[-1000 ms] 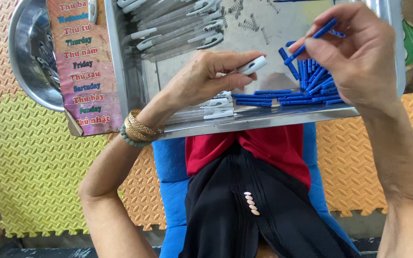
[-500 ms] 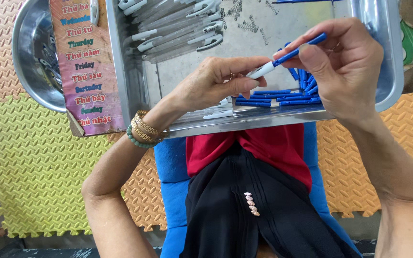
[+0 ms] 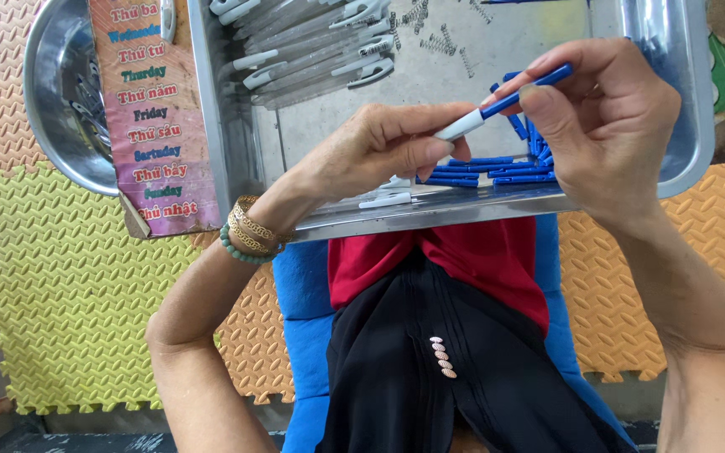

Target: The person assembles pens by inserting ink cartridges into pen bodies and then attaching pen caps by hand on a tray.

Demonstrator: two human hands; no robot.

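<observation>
Above the metal tray, the left hand pinches the white end of a pen part, fingers closed on it. Its long axis climbs rightward, blue end up, pinched tight by the right hand, over loose blue pieces.

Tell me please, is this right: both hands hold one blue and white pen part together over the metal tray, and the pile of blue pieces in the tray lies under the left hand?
Not quite. The pile of blue pieces lies under the right hand, not the left hand. The head view shows it. The rest holds: both hands hold one blue and white pen part together over the metal tray.
</observation>
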